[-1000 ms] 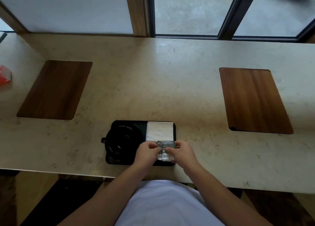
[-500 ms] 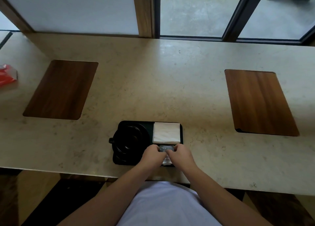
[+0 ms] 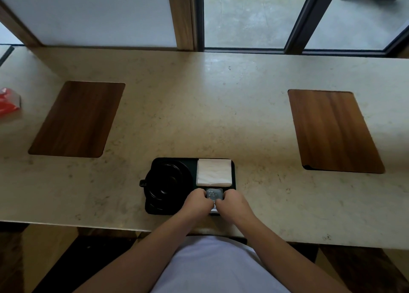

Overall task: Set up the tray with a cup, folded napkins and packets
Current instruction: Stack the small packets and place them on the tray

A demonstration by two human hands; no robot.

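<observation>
Both hands, left [image 3: 197, 201] and right [image 3: 232, 203], pinch a grey packet [image 3: 214, 194] over the black tray's [image 3: 233, 173] near-right corner; knuckles hide its lower half. White napkins [image 3: 213, 172] lie behind, black cup [image 3: 167, 182] left.

**Counted on the counter**

One black tray [image 3: 233, 177] near the front edge. One black cup [image 3: 164, 183] in its left part. One stack of white folded napkins [image 3: 213, 172] in the far right part; number of sheets not readable. At least one grey packet [image 3: 214, 193] in the near right part, with a white edge [image 3: 213, 209] showing below it, perhaps a second. Two wooden placemats, one at left [image 3: 77, 119], one at right [image 3: 334, 131]. One red package [image 3: 8, 102] at the far left edge. Two hands, left [image 3: 197, 201] and right [image 3: 232, 203]. One stone counter [image 3: 199, 107].
</observation>
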